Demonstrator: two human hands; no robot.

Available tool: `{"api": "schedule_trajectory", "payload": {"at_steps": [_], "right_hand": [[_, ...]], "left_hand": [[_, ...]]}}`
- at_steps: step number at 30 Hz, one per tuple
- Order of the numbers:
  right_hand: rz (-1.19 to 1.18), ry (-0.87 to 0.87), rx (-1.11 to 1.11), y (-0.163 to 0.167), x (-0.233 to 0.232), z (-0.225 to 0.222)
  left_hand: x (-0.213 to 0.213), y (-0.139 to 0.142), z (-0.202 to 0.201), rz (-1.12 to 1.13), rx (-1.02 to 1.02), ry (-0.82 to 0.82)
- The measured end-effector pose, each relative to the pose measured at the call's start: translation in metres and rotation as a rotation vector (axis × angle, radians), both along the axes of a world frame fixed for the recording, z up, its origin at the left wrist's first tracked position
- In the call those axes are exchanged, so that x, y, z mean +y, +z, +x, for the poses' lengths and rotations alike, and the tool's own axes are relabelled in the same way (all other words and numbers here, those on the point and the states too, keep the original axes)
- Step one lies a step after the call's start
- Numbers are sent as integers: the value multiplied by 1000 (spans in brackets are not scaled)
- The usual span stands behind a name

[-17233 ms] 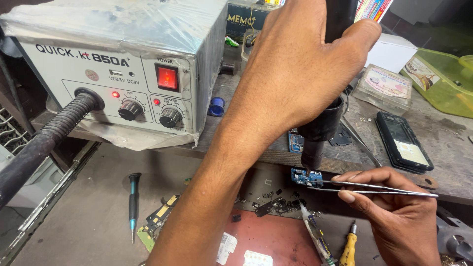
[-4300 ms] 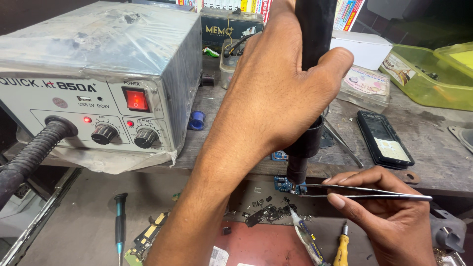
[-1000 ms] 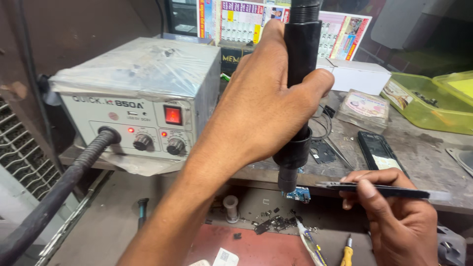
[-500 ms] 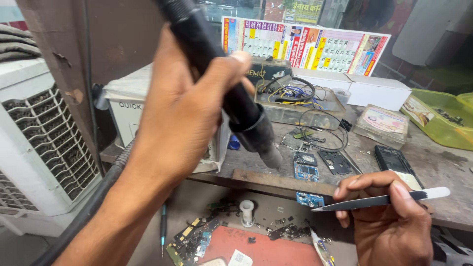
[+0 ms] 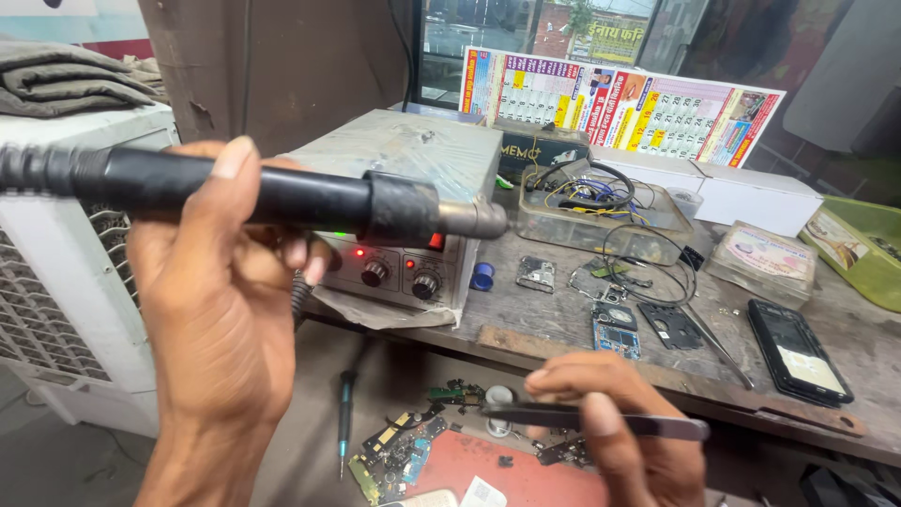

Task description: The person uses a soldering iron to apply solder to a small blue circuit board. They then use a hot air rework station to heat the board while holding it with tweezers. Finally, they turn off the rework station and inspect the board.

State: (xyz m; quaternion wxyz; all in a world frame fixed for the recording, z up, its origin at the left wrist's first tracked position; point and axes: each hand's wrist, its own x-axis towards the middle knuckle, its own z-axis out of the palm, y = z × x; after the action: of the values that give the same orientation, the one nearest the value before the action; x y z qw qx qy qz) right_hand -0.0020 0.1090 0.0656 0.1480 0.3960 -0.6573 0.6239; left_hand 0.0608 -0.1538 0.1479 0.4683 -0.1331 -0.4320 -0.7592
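At nine o'clock in the view stands a white air cooler (image 5: 56, 282) with folded cloth on top. In front of it the left hand (image 5: 216, 291) is wrapped around the black hot-air handpiece (image 5: 282, 197), fingers curled underneath and thumb laid along the top, so the grip is a full fist pinching the handle. The handpiece lies level, its long axis running from nine o'clock to three o'clock, with the corrugated hose leaving at the left edge and the metal nozzle (image 5: 474, 219) pointing to three o'clock, away from the body and well above the bench. Held like this, the hot tip likely stays clear of skin and parts.

Just behind the nozzle sits the grey rework station (image 5: 404, 160), its knobs and red lamp facing the person, probably so settings are within reach.

Below, toward six o'clock, a red mat (image 5: 497, 469) carries loose circuit boards (image 5: 399, 455), and a small screwdriver (image 5: 345, 418) lies near it.

At five o'clock the right hand (image 5: 615, 422) pinches black tweezers (image 5: 601, 420) between thumb and fingers; they lie almost level, tips toward nine o'clock. Whether the tips hold anything I cannot tell.

On the wooden bench (image 5: 563, 338) at three o'clock lie a small blue board (image 5: 615, 329), a clear tray of wires (image 5: 601, 202), a black phone (image 5: 798, 347) and, at the far edge, a green tray (image 5: 863, 253).
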Motion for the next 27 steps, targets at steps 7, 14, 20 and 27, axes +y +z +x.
{"api": "schedule_trajectory", "payload": {"at_steps": [7, 14, 20, 27], "right_hand": [[54, 24, 284, 30, -41, 11], [163, -69, 585, 42, -62, -6], [190, -140, 393, 43, -75, -14], [267, -510, 468, 67, -94, -20]], "left_hand": [[-13, -32, 9, 191, 15, -27], [-34, -58, -1, 446, -56, -113], [-59, -74, -8, 553, -87, -116], [-79, -74, -37, 727, -22, -169]]}}
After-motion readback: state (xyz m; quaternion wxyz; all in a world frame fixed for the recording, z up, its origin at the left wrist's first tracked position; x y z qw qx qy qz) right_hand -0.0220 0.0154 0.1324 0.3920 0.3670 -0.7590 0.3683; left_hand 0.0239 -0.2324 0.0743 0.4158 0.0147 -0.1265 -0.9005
